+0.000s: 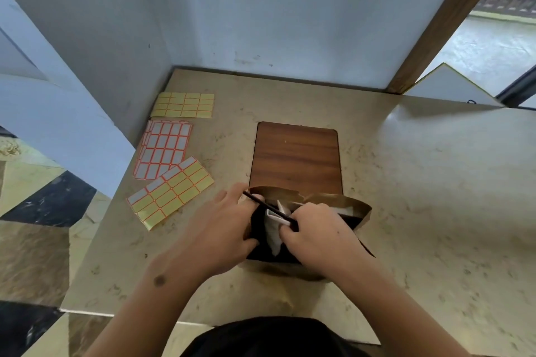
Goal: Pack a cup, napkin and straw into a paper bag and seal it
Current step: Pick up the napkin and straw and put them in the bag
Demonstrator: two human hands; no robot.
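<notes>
From the head view, the left hand (223, 229) grips the left lip of the upright brown paper bag (358, 213) to hold its mouth open, while the right hand (316, 233) pinches the thin black straw (262, 205) slanting into it beside the folded white napkin (274, 233), the cup hidden.

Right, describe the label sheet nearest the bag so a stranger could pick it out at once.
On the beige marble-look counter, left of the open brown paper bag, lie three rectangular sticker sheets. The nearest is the yellow label sheet with red outlines. Unlike the straight yellow sheet and white-labelled sheet behind, it lies skewed and is mostly peeled.
</notes>
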